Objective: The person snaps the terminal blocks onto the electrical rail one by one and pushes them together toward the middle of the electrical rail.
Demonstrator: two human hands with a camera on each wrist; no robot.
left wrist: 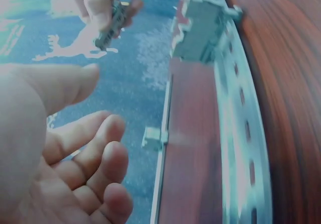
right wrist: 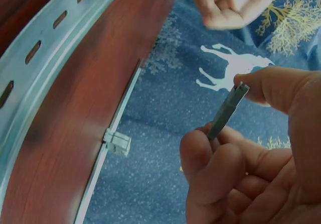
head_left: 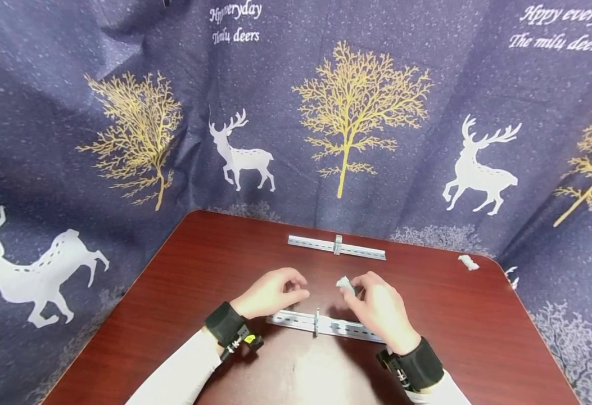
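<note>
My right hand (head_left: 383, 306) pinches a small grey DIN rail terminal block (right wrist: 228, 112) between thumb and fingers, raised above the table. Seen edge-on in the right wrist view, the block is thin and flat. My left hand (head_left: 271, 292) hovers with loosely bent fingers and holds nothing, left of the held block. Below both hands lies a slotted metal DIN rail (head_left: 343, 328). One grey terminal block (left wrist: 199, 30) stands upright on that rail, between the hands; the right hand and wrist hide the rail's right end.
A second DIN rail (head_left: 361, 251) lies farther back, with grey terminal block pieces (head_left: 338, 244) mounted near its middle. A small whitish part (head_left: 469, 262) lies by the table's far right corner. Behind the brown table (head_left: 215, 247) hangs a blue printed curtain (head_left: 285, 73).
</note>
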